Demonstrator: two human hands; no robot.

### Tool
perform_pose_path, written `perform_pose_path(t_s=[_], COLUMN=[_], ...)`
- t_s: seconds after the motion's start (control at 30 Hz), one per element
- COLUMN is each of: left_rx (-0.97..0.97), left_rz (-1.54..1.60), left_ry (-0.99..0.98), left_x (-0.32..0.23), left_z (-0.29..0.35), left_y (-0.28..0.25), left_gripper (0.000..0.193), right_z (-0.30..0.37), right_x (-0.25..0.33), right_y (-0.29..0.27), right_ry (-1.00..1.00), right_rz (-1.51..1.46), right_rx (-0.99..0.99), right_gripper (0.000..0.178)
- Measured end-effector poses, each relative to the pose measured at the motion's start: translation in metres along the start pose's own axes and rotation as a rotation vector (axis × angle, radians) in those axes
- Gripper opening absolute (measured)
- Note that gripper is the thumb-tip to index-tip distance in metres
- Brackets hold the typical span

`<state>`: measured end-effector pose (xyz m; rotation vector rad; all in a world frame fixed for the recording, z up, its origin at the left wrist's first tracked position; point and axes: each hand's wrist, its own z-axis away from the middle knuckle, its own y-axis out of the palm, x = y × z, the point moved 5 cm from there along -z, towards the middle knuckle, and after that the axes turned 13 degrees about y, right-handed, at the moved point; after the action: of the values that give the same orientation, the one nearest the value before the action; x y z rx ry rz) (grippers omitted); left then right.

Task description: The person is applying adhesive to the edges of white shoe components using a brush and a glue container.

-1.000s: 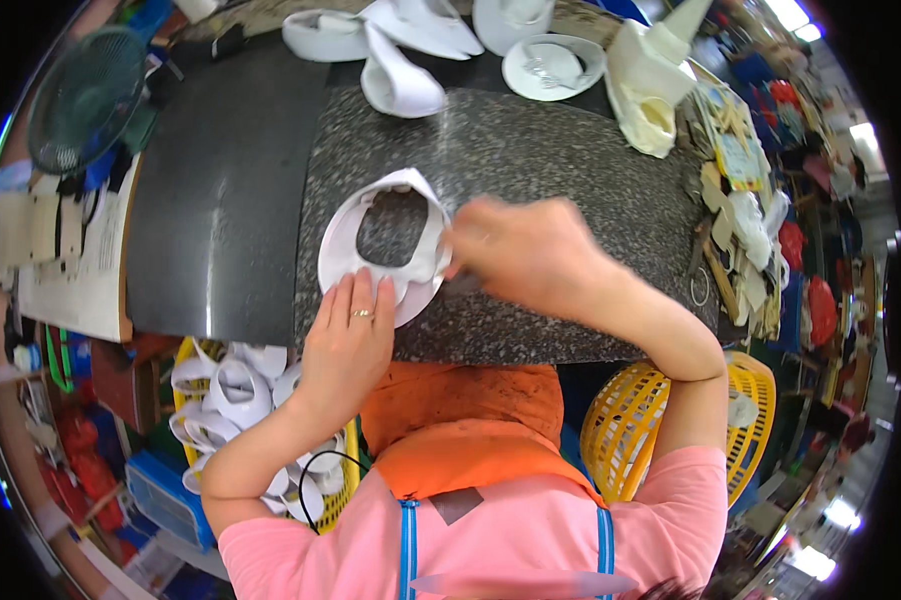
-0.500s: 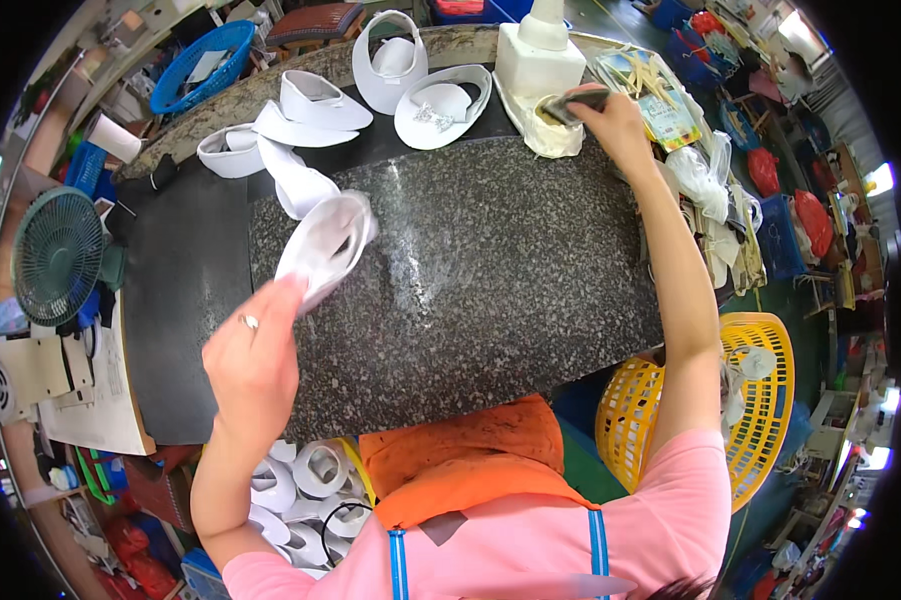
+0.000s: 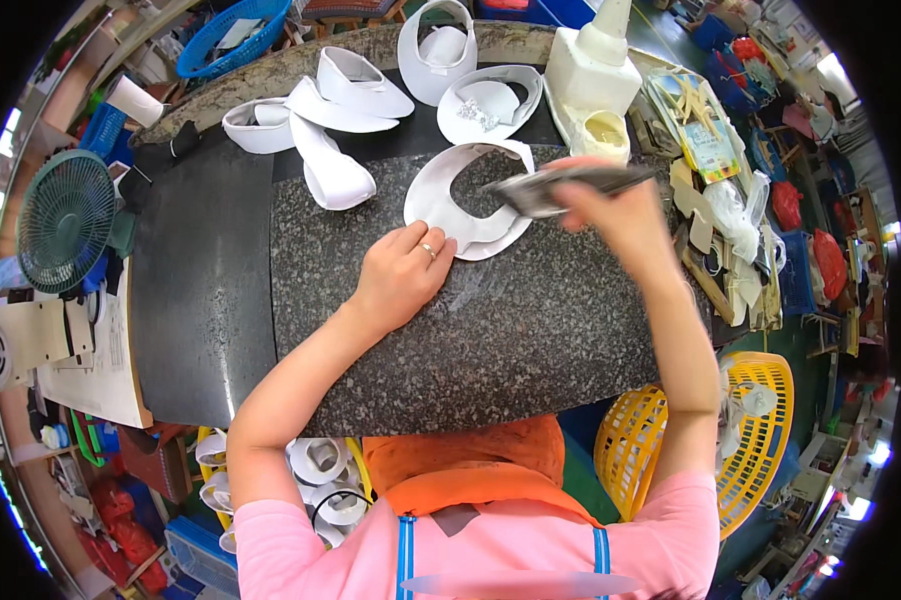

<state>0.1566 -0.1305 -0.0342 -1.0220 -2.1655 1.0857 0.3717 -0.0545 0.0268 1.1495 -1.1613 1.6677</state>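
Observation:
A white crescent-shaped piece (image 3: 432, 200) with a large rounded opening lies on the speckled dark stone slab (image 3: 390, 370). My left hand (image 3: 402, 275) presses on its near left edge, fingers together and bent over the rim. Above the piece's right side, my right hand (image 3: 595, 205) is closed round a dark flat brush (image 3: 545, 190), blurred by motion, its tip over the opening. Just beyond that hand stands an open cream-coloured pot (image 3: 606, 130), beside a white square bottle (image 3: 595, 75) with a tapered spout.
Several similar white pieces (image 3: 335, 180) lie along the far edge. A green fan (image 3: 65, 220) stands at the left. Scraps and a plastic bag (image 3: 735, 215) crowd the right side. A yellow basket (image 3: 760, 440) sits low right, and more white pieces (image 3: 320, 465) lie below the slab.
My left hand has brought the white piece from the left to the slab's far middle and set it down. My right hand has carried the brush from the pot to above the piece.

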Motion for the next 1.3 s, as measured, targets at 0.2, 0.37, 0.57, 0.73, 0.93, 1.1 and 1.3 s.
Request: perform_pose_path(t_s=[0.2,0.37,0.57,0.73,0.93,1.1,1.3], left_rx=[-0.057,-0.098,-0.054,-0.034,-0.029,-0.075,-0.076], left_rz=[-0.007,0.027,0.053,0.022,-0.018,-0.061,-0.059], left_ry=[0.010,0.008,-0.026,-0.050,-0.043,0.005,0.012], left_x=[0.000,0.001,0.001,0.001,0.000,-0.001,-0.001], left_z=[0.005,0.010,0.012,0.011,0.010,0.007,0.008], left_y=[0.000,-0.001,0.002,0.002,0.002,0.002,0.002], left_gripper=[0.023,0.023,0.021,0.019,0.018,0.012,0.013], right_z=[-0.034,-0.039,-0.048,-0.050,-0.042,-0.051,-0.038], right_x=[0.003,0.007,0.019,0.028,0.037,0.038,0.039], right_y=[0.095,0.099,0.080,0.086,0.097,0.076,0.086], right_ry=[-0.582,-0.467,-0.390,-0.375,-0.487,-0.260,-0.447], right_rz=[0.708,0.696,0.630,0.683,0.795,1.099,0.952], right_rx=[-0.076,0.160,0.206,0.596,0.745,0.614,0.627], right_gripper=[0.027,0.026,0.026,0.028,0.024,0.021,0.026])
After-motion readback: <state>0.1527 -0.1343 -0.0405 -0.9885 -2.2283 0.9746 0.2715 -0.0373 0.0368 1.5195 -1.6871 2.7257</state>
